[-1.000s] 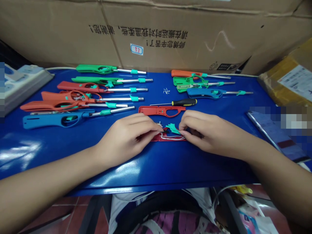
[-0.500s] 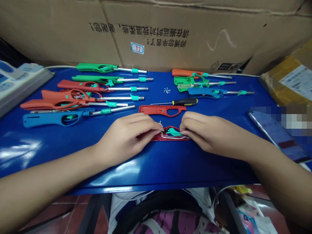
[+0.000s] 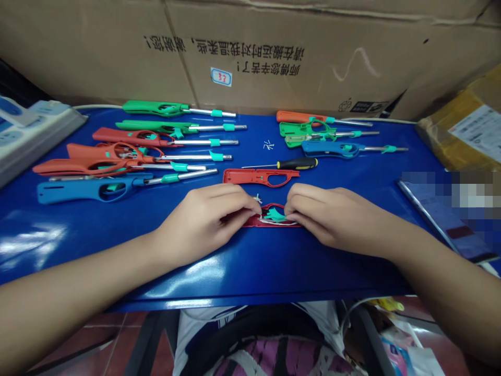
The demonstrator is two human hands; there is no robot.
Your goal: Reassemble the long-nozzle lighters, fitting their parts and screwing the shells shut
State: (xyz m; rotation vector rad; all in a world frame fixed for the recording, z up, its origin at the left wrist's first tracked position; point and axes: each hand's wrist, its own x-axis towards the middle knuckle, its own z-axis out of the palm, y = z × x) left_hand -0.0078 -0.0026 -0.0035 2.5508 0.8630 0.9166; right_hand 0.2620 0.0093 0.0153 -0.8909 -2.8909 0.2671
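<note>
A red lighter half-shell (image 3: 250, 222) lies open on the blue table between my hands, with a teal trigger (image 3: 275, 214) and a white wire (image 3: 276, 223) inside it. My left hand (image 3: 211, 216) is closed in a pinch over the shell's left part; what its fingertips hold is hidden. The fingers of my right hand (image 3: 324, 214) pinch the right end of the teal trigger and cover the shell's right end. Just beyond, the matching red half-shell (image 3: 245, 176) lies with its inner side up. A black-and-yellow screwdriver (image 3: 297, 164) rests behind it.
Several long-nosed lighters, among them a blue lighter (image 3: 74, 191), lie at the left. A second blue lighter (image 3: 331, 149) lies back right with others. Small screws (image 3: 268, 145) sit mid-table. A power strip (image 3: 39, 130), a phone (image 3: 442, 224) and a cardboard box (image 3: 250, 94) border the area.
My right hand has shifted slightly left, and the teal trigger has moved a little left with it. My left hand has barely moved.
</note>
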